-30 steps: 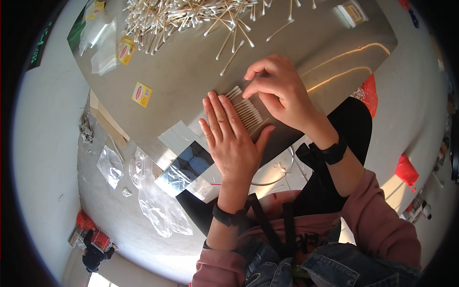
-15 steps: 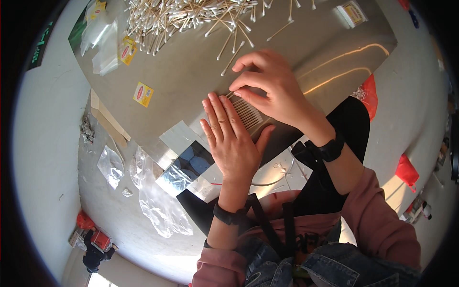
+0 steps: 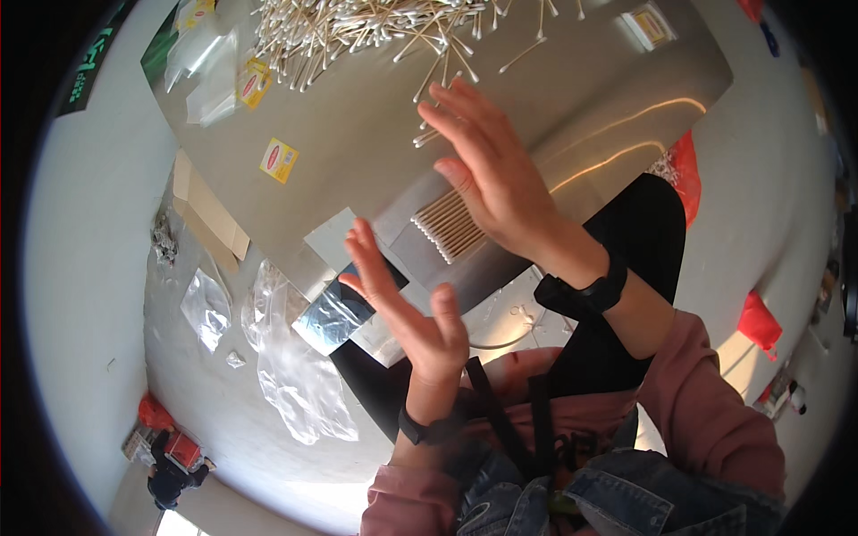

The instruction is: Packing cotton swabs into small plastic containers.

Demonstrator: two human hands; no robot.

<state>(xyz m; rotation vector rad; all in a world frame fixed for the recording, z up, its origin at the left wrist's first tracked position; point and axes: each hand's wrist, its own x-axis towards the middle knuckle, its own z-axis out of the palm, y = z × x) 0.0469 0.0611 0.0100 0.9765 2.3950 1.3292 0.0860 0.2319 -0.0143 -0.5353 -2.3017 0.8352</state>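
A neat row of wooden cotton swabs [image 3: 447, 225] lies on the shiny metal table [image 3: 357, 152], near its front edge. My right hand [image 3: 487, 170] hovers above and just beyond that row, fingers spread, holding nothing. My left hand [image 3: 407, 304] is lifted off the table, nearer to me and left of the row, fingers apart and empty. A large loose heap of cotton swabs [image 3: 357, 27] covers the far part of the table. A few stray swabs [image 3: 429, 134] lie between the heap and my right hand.
Small yellow-and-red labels [image 3: 279, 159] and clear bags [image 3: 201, 62] lie on the table's left side. A cardboard piece [image 3: 210, 214] hangs at the left edge. Clear plastic bags [image 3: 295, 375] lie on the floor below. Red bags [image 3: 760, 317] sit on the floor at right.
Both hands have lifted off the aligned swab row. My right hand moved up and away with fingers spread, and my left hand pulled back toward me, uncovering the row.
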